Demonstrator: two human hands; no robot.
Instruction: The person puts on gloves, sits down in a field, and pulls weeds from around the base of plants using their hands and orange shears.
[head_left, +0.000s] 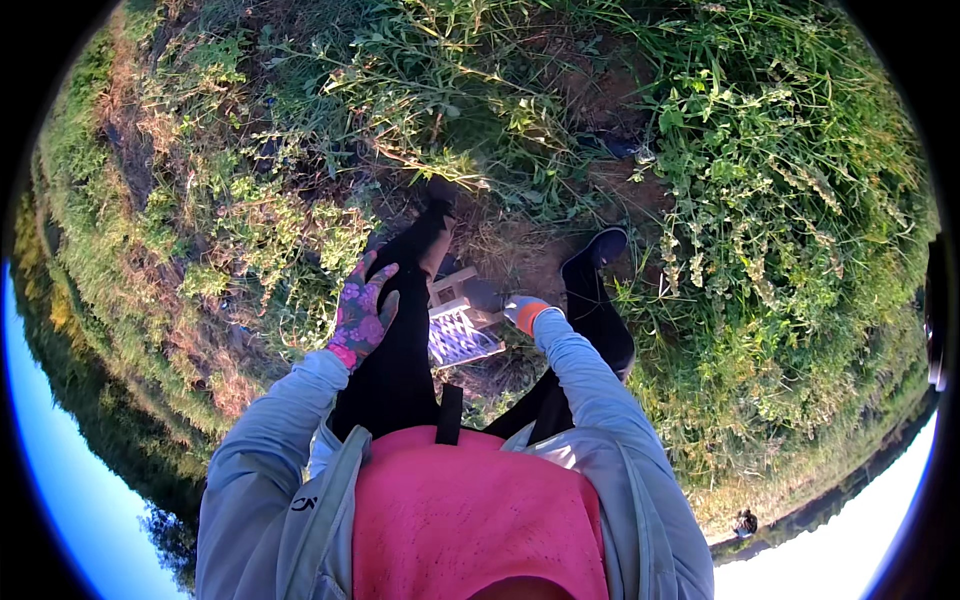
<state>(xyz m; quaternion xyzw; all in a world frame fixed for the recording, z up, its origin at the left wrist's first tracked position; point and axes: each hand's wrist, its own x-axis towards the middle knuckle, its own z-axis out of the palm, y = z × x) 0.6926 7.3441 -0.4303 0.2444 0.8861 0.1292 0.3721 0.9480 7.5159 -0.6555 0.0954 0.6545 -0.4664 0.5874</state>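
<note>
My left hand (365, 309), in a floral-patterned glove with a pink cuff, rests with its fingers apart on my left leg (409, 315) in black trousers. My right hand (523, 309) wears a light glove with an orange cuff and is closed at the end of a dark, flat tool blade (484, 295); its handle is hidden in the fist. Left of that blade, between my legs, a small folding stool (461, 341) with a woven white and purple seat and a pale frame lies on the ground. Part of the stool is hidden behind my leg.
Weeds and tall grass (757, 172) grow thickly on the right and ahead. Bare reddish soil (525, 255) shows between my feet. My right shoe (609, 244) stands beside the weeds. Far off at the lower right, a person (745, 523) is at the field's edge.
</note>
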